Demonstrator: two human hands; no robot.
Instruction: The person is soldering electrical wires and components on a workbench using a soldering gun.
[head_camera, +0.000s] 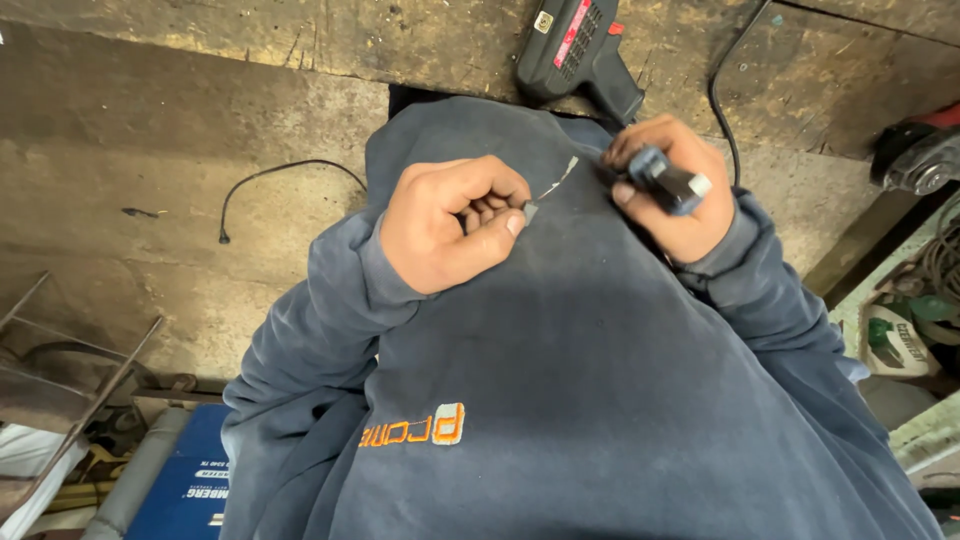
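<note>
One thin metal strip (556, 182) pinched in left hand (450, 225), one dark tool (668, 180) in right hand (672, 195)

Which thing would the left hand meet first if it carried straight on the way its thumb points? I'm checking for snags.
Probably the right hand and the dark tool it grips: the left hand pinches a thin metal strip aimed that way. Depth is unclear.

Dim, flat indoor light — no glare, only soft shadows. The centre is fairly sharp; the edges bend slightly from a wide lens — dark corners lose detail.
</note>
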